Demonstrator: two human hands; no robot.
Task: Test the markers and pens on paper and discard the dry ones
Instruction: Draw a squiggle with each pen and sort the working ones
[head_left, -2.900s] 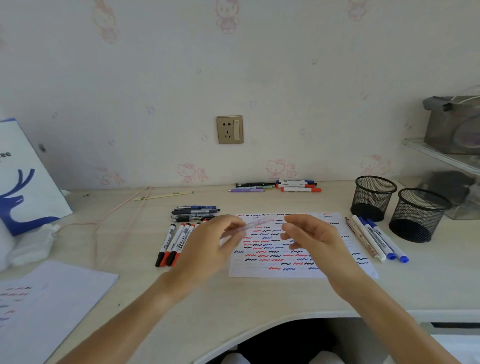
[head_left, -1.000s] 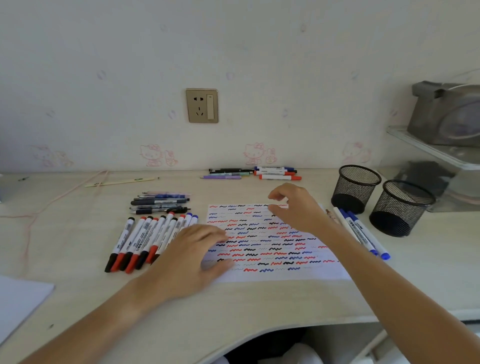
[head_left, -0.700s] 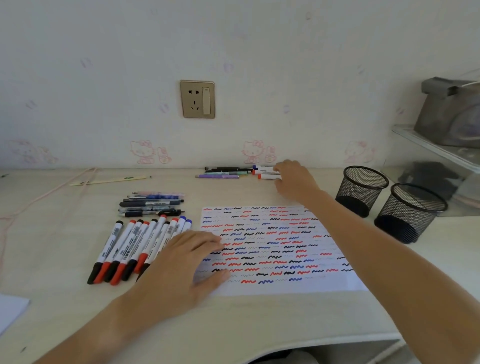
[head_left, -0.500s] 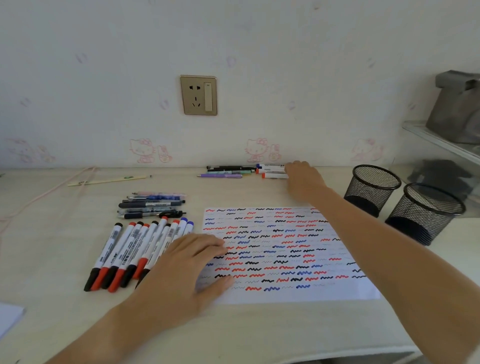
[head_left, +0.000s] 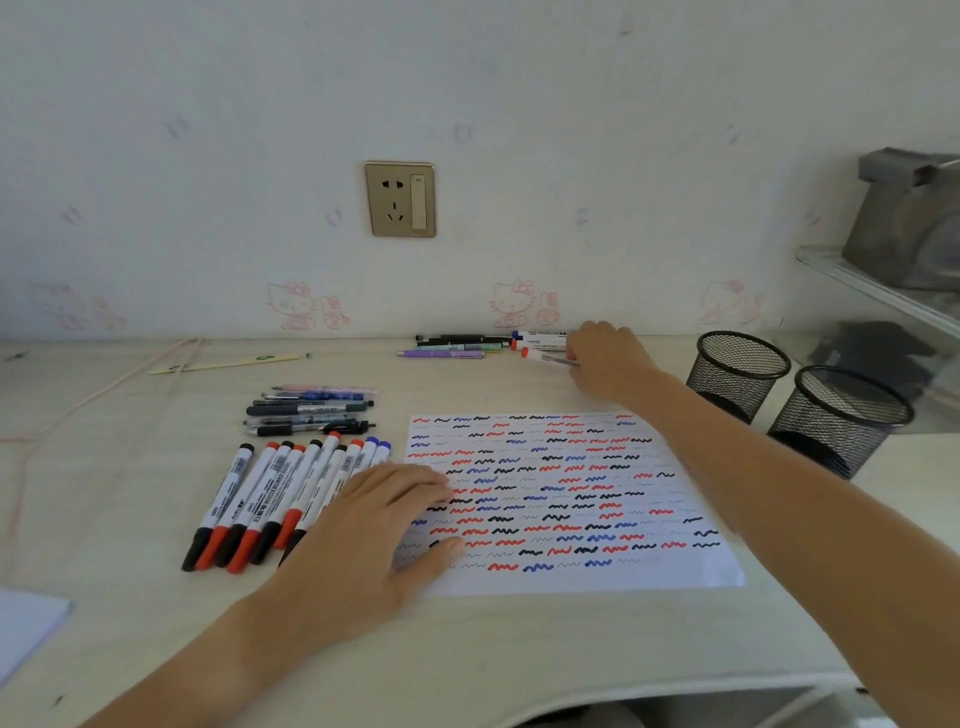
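Several markers (head_left: 543, 345) lie at the back of the surface (head_left: 130, 467) by the wall, w/ my right hand (head_left: 605, 364) reached out onto their right ends; fingers curled over them, can't tell if I've got one pinched yet. Test paper (head_left: 566, 499), full of red/blue/black squiggles, sits mid-surface w/ my left hand (head_left: 374, 535) flat on its left edge, fingers spread, holding nothing. Row of whiteboard markers (head_left: 280, 493) just left of that hand, pens (head_left: 311, 410) behind them, two mesh cups (head_left: 795, 400) to the right.
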